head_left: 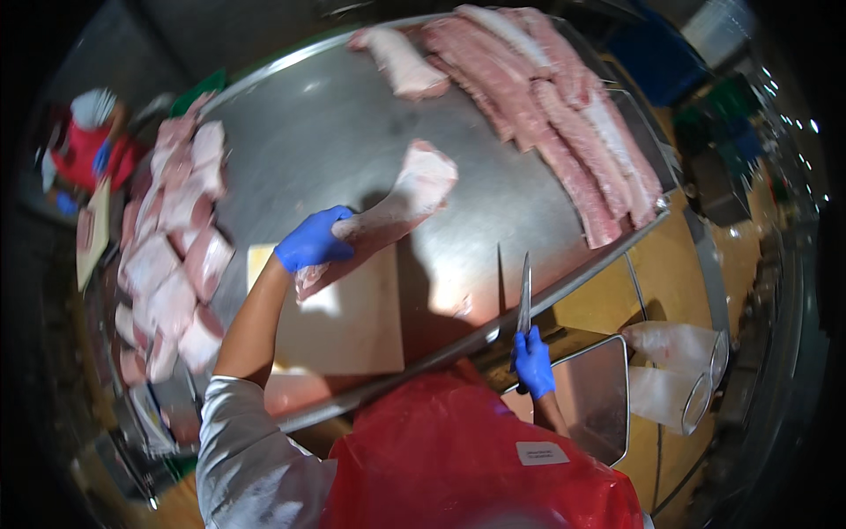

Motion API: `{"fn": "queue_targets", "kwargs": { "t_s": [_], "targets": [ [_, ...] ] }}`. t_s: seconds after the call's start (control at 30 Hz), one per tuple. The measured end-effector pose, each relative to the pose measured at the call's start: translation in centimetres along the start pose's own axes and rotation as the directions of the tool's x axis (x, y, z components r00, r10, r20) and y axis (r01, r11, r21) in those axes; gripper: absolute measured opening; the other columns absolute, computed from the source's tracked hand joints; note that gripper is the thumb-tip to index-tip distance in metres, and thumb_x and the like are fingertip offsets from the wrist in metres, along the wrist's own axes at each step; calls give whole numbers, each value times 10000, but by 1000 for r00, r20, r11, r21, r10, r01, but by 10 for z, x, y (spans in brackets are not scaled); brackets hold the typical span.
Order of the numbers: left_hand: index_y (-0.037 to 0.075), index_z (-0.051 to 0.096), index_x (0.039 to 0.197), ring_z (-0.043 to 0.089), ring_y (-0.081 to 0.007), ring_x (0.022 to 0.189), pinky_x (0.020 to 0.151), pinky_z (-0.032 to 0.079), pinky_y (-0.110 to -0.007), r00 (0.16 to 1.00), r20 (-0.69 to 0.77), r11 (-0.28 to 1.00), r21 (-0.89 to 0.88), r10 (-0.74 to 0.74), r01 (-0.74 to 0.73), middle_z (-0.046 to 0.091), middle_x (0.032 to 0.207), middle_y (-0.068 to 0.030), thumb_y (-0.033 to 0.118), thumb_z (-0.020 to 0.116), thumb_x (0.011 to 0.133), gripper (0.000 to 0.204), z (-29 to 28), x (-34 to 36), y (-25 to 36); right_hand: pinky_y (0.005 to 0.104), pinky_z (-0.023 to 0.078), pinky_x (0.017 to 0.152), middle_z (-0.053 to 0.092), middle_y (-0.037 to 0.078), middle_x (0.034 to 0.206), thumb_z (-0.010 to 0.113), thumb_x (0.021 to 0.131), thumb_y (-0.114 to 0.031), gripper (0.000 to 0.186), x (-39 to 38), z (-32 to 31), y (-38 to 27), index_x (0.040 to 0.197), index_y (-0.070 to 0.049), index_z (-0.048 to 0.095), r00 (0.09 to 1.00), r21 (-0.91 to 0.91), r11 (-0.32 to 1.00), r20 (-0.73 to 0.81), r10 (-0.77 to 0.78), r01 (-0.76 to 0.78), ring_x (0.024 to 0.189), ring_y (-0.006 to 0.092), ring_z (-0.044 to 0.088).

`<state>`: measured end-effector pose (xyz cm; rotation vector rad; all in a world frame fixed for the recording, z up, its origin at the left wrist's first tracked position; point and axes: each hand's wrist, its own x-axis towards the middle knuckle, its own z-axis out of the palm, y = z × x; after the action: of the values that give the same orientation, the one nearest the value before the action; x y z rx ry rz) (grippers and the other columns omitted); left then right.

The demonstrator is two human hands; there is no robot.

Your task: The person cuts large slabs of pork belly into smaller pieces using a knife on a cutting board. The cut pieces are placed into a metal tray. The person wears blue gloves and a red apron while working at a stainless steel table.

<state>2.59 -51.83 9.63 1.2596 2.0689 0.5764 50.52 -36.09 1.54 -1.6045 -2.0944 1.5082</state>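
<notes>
A strip of meat (pixel 421 181) is gripped by the left hand (pixel 315 242), and a knife (pixel 526 295) is held in the right hand (pixel 534 363).

Both hands are covered by blue gloves; the strip's near end is held above a pale cutting board (pixel 344 331) on the metal table (pixel 300 150), and the knife is pointed away from the body at the table's near edge. Cut chunks (pixel 172 273) are heaped at the left, long slabs (pixel 573 132) are laid along the right, and a shorter piece (pixel 398 62) is set at the far edge. A red apron (pixel 467 450) is worn, and a co-worker (pixel 97 145) is seen at far left.
</notes>
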Motion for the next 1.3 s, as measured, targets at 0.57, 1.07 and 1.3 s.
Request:
{"fn": "queue_targets", "kwargs": {
  "t_s": [0.57,1.07,1.3],
  "targets": [
    [-45,508,1429,533,-372,1335,1115,414,-426,570,-699,899,-283,-432,334,545,1442,-255,311,796,863,728,118,-286,-155,608,464,747,643,297,921,509,1012,-226,237,-35,188,-71,1126,-24,462,787,-407,675,353,-506,616,865,525,620],
    [9,256,1567,449,-383,1375,1131,333,-589,789,-567,920,133,-236,370,462,1463,-243,520,842,710,1158,130,-160,-73,587,512,777,665,318,939,432,1030,-184,237,-13,277,-161,1149,17,470,741,-479,567,385,-550,670,868,528,645],
    [-29,291,1543,600,-264,1064,895,492,-486,829,-484,804,354,-279,477,562,1145,-119,468,851,676,1146,137,-129,-67,598,471,805,622,356,945,425,1022,-206,261,6,245,-53,1135,26,467,731,-711,189,621,-281,677,897,540,606]
  ]
}}
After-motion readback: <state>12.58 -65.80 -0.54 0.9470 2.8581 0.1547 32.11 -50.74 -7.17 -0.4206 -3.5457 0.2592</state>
